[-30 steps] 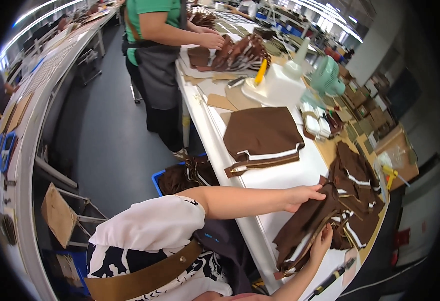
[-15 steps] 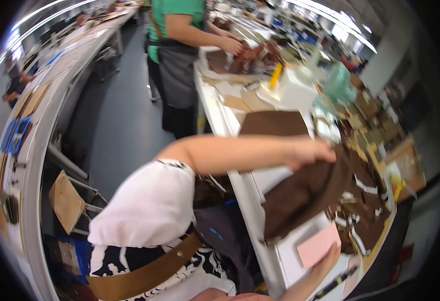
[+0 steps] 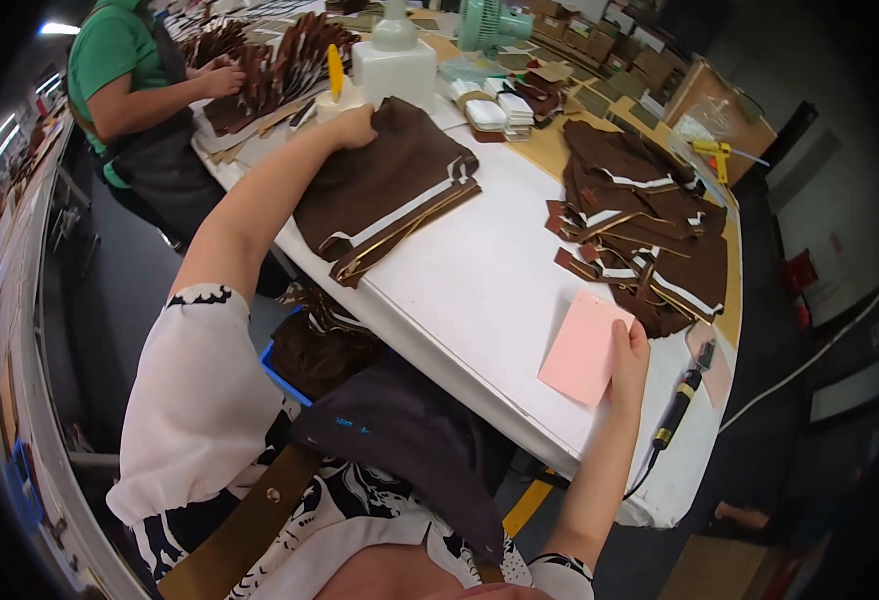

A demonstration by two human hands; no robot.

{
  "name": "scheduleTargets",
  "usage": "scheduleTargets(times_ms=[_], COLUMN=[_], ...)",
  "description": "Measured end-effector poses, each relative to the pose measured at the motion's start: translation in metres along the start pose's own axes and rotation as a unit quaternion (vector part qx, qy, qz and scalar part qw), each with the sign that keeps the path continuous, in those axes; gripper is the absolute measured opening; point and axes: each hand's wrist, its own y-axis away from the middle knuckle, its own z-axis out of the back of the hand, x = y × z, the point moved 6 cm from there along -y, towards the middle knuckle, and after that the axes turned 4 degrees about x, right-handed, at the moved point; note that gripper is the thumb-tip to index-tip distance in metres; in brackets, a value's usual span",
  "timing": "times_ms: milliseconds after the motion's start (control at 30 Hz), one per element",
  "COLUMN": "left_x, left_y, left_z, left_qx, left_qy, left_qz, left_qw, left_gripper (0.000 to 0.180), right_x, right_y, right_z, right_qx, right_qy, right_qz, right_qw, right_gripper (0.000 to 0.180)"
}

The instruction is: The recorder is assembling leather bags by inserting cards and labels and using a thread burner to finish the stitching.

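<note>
My left hand (image 3: 357, 126) is closed on the far edge of a dark brown cloth panel (image 3: 384, 185), which lies over the left part of the white table. White strips and gold-coloured trim run along the panel's near edge. In my right hand (image 3: 629, 360) is a pink rectangular card (image 3: 584, 350), pinched at its right side just above the table. A loose pile of similar brown pieces (image 3: 649, 225) with white strips lies beyond the card, overlapping itself. Right of that hand, a black pen-like tool (image 3: 677, 408) with a metal tip and a cord rests near the table's edge.
A white square-bodied bottle (image 3: 394, 70) and stacked white pieces (image 3: 499, 110) stand at the back. A green fan (image 3: 481, 25) and a yellow glue gun (image 3: 714, 158) are farther off. A co-worker in green (image 3: 124, 80) handles brown strips at far left. A blue bin (image 3: 284, 365) holds brown material below the table.
The view has turned rightward. My left hand has carried the brown panel from beside the pile to the table's left part. My right hand still holds the pink card.
</note>
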Motion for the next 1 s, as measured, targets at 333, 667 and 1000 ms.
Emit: scheduleTargets(times_ms=[333,667,1000], left_x=[-0.207,-0.359,-0.340], left_y=[0.008,-0.050,-0.102], left_z=[-0.011,-0.130,-0.083], left_qx=[-0.119,-0.137,-0.066], left_qy=[-0.016,0.119,0.310], left_qz=[-0.356,-0.258,-0.236], left_qw=[0.927,0.949,0.919], left_gripper=[0.033,0.033,0.031], right_x=[0.011,0.017,0.024], right_y=[-0.002,0.002,-0.005], right_z=[0.005,-0.007,-0.015], right_qx=[-0.066,-0.025,0.002], right_qy=[0.327,0.458,0.469], right_qz=[0.033,0.020,0.024], right_qw=[0.942,0.889,0.883], right_gripper=[0.033,0.042,0.042])
